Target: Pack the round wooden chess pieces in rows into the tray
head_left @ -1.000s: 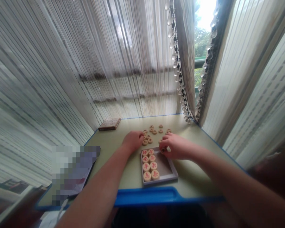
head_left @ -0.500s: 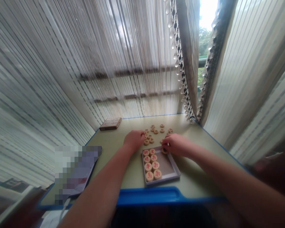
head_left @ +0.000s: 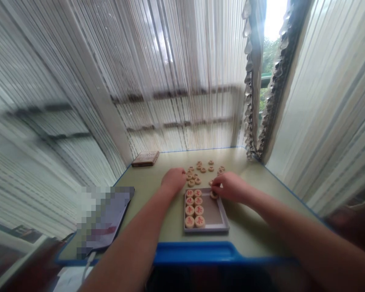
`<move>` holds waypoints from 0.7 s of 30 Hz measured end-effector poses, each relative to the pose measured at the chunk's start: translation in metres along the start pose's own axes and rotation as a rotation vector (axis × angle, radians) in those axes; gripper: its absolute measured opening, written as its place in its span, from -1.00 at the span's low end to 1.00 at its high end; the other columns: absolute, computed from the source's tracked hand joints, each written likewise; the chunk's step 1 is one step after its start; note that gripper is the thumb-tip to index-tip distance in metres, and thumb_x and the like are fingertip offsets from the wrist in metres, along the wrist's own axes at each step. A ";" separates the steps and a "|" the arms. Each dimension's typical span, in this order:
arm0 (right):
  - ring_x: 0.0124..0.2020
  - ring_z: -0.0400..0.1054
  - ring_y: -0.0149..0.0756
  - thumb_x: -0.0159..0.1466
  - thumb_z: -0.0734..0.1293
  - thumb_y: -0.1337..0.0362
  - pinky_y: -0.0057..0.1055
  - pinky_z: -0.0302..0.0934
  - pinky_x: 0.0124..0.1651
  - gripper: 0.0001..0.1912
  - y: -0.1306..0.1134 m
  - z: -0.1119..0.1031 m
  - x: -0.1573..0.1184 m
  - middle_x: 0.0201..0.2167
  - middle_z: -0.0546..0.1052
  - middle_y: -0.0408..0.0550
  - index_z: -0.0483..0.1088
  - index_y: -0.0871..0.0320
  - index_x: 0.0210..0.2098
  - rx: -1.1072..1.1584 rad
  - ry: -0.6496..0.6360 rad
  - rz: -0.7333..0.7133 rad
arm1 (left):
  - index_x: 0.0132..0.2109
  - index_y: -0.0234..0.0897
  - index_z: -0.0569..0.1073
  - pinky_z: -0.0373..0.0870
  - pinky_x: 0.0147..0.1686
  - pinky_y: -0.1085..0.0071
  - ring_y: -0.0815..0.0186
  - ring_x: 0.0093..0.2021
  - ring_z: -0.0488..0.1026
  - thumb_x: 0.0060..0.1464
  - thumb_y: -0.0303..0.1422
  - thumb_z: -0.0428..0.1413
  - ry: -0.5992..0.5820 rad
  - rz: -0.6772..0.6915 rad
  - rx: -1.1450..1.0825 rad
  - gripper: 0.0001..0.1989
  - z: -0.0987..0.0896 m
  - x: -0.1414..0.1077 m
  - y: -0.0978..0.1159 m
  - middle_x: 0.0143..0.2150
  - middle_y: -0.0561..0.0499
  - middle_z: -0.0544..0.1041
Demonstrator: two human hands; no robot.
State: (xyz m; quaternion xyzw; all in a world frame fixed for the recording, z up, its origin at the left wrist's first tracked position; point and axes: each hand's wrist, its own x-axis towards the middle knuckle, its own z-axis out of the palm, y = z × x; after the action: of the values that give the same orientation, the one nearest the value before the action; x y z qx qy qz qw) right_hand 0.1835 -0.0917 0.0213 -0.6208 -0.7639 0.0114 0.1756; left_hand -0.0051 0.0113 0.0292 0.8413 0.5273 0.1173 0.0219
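Observation:
A shallow, light-coloured box (head_left: 225, 219) lies on the table, its left side filled by two columns of round Chinese chess pieces (head_left: 198, 210) with red characters. At the box's far right corner, my right hand (head_left: 232, 186) pinches another chess piece (head_left: 213, 195), which sits just inside the rim; its face is partly covered by the fingers. My left hand (head_left: 174, 179) rests on the table beyond the box's left corner, fingers curled beside a group of loose chess pieces (head_left: 197, 181). Whether those fingers hold anything is hidden.
More loose pieces (head_left: 203, 170) are scattered past the box. A brown flat box (head_left: 145, 158) lies at the far left. A tablet-like device (head_left: 109, 223) with a cable (head_left: 88, 265) is at the near left. A blue edge (head_left: 197, 251) runs along the table's front; string curtains (head_left: 182, 61) hang behind.
The view has shifted slightly, so everything on the table appears a little further right. My right hand stays at the box's far right corner with its piece; my left hand stays beside the loose pieces.

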 end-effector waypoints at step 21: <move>-0.22 0.35 -0.26 0.16 0.14 0.34 -0.43 0.16 -0.12 -0.61 0.084 0.016 0.022 -0.21 0.48 0.06 0.40 0.16 -0.05 0.034 0.152 0.389 | 0.11 -0.23 0.31 0.28 -0.02 0.51 0.36 -0.07 0.41 0.00 -0.48 -0.10 0.035 0.208 -0.286 -0.51 0.012 0.006 -0.007 -0.02 0.07 0.48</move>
State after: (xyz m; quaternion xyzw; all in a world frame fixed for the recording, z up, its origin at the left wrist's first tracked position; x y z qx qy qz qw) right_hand 0.2546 -0.0485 -0.0077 -0.7527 -0.6139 0.0110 0.2375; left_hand -0.0062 0.0211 0.0170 0.8775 0.4155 0.2073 0.1201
